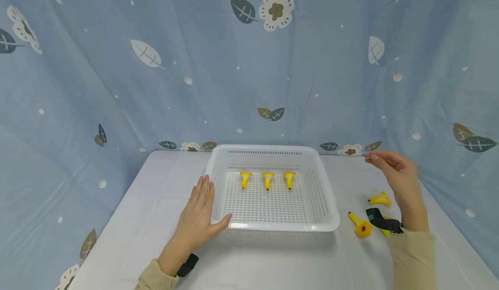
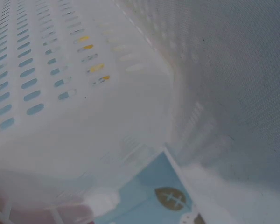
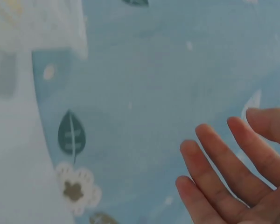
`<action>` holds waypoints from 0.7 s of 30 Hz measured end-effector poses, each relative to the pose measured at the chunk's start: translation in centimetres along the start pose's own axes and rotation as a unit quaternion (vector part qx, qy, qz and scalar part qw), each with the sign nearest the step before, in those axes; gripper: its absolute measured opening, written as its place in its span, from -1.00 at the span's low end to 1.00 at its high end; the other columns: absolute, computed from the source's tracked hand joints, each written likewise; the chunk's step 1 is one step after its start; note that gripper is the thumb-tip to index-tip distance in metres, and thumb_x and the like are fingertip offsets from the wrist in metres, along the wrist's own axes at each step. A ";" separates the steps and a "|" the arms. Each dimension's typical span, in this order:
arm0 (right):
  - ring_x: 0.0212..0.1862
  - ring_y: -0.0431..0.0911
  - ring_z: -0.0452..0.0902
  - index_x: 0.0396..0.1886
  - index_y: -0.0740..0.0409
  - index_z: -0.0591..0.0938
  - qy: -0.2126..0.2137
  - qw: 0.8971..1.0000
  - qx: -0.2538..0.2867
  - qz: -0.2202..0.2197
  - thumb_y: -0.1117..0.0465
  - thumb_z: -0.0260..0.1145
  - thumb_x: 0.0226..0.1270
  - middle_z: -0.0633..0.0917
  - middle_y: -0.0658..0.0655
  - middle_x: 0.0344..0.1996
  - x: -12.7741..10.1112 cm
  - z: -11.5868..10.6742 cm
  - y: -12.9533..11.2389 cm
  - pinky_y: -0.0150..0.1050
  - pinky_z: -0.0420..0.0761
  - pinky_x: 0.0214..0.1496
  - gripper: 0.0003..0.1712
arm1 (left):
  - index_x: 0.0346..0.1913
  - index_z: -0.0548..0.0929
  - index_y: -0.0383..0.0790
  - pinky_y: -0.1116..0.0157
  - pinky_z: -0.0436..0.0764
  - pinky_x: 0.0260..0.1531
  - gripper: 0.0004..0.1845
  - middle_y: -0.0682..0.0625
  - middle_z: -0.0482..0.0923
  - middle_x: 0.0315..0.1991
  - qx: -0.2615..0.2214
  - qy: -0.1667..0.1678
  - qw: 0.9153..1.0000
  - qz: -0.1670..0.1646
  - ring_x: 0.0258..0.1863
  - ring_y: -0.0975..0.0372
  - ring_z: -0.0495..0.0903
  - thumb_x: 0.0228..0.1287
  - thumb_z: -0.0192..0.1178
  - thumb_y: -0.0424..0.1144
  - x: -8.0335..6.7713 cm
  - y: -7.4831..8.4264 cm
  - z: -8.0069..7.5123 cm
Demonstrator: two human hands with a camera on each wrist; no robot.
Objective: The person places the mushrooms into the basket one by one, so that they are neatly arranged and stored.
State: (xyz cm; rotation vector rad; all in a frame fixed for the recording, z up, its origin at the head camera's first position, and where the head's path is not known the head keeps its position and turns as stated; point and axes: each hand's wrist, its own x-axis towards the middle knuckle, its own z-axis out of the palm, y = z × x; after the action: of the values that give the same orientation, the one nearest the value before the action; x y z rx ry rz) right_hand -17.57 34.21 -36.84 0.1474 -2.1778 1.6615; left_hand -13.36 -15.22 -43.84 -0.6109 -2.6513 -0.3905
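White perforated basket sits flat on the counter, left hand flat against its near-left corner. Three yellow funnel-shaped pieces lie in a row inside near the far wall, narrow ends toward the viewer.

Head view looks down at the table; left wrist view sits close against the basket (both show it).

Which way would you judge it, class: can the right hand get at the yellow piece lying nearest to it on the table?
Probably yes. The right hand hovers open, holding nothing, above the yellow piece, which lies uncovered on the table outside the basket.
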 end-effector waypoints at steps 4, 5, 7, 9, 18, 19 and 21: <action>-0.13 -0.29 0.67 0.06 0.46 0.60 0.048 0.998 0.028 0.030 0.22 0.28 0.43 0.76 -0.12 -0.18 -1.0 -1.4 1.3 -0.62 0.51 -0.03 -0.62 | 0.40 0.19 -0.66 -0.15 0.12 0.41 0.05 -0.45 -0.04 0.50 -0.002 -0.002 1.000 -0.002 0.51 -0.22 -0.05 0.16 0.23 0.20 0.0 0.0 0.0; -0.15 -0.31 0.67 0.06 0.43 0.61 0.062 0.997 0.016 0.043 0.21 0.28 0.43 0.76 -0.14 -0.20 -1.2 -1.6 1.6 -0.64 0.51 -0.06 -0.63 | 0.40 0.19 -0.66 -0.15 0.12 0.41 0.05 -0.45 -0.04 0.50 -0.002 -0.003 1.000 -0.002 0.51 -0.22 -0.05 0.16 0.23 0.20 0.0 0.0 -0.1; -0.19 -0.34 0.67 0.02 0.35 0.65 0.086 0.994 -0.014 0.070 0.19 0.28 0.43 0.75 -0.19 -0.24 -1.5 -1.9 2.1 -0.66 0.51 -0.10 -0.67 | 0.40 0.19 -0.66 -0.15 0.12 0.41 0.05 -0.45 -0.05 0.50 -0.001 -0.004 1.000 -0.003 0.51 -0.22 -0.05 0.16 0.23 0.20 0.0 0.0 -0.1; -0.21 -0.38 0.65 0.00 0.24 0.68 0.104 0.989 -0.044 0.096 0.16 0.26 0.45 0.73 -0.25 -0.28 -1.6 -2.3 2.6 -0.68 0.49 -0.11 -0.71 | 0.40 0.19 -0.66 -0.15 0.12 0.41 0.05 -0.46 -0.05 0.50 -0.002 -0.004 1.000 -0.004 0.51 -0.22 -0.05 0.16 0.24 0.20 0.0 0.0 -0.1; -0.17 -0.42 0.37 0.28 0.21 0.53 0.090 0.960 -0.123 0.233 -0.07 0.15 0.48 0.52 -0.46 -0.33 -1.9 -3.5 5.9 0.26 0.14 0.43 -0.43 | 0.40 0.19 -0.66 -0.16 0.14 0.39 0.06 -0.46 -0.02 0.50 0.000 0.004 1.000 0.001 0.50 -0.23 -0.02 0.14 0.24 0.20 0.0 0.0 0.1; -0.15 -0.37 0.36 0.32 0.22 0.50 0.088 0.958 -0.123 0.245 -0.08 0.14 0.48 0.50 -0.44 -0.31 -1.9 -3.6 6.3 0.27 0.13 0.43 -0.40 | 0.39 0.19 -0.66 -0.17 0.14 0.39 0.06 -0.46 -0.02 0.49 0.000 0.008 1.000 0.003 0.50 -0.23 -0.02 0.14 0.25 0.20 0.0 0.0 0.2; -0.08 -0.26 0.35 0.36 0.21 0.46 0.098 0.951 -0.118 0.269 -0.09 0.13 0.48 0.48 -0.38 -0.25 -1.8 -3.9 6.8 0.27 0.11 0.44 -0.37 | 0.39 0.21 -0.66 -0.17 0.17 0.38 0.06 -0.47 0.01 0.48 0.000 0.017 1.000 0.008 0.49 -0.24 0.01 0.13 0.26 0.19 0.0 -0.1 0.2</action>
State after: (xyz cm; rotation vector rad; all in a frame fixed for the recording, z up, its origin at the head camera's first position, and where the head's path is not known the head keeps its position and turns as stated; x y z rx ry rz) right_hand -17.10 39.54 -42.85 -0.7057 -2.3647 1.5591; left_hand -13.45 -15.19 -44.06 -0.6204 -2.6122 -0.3938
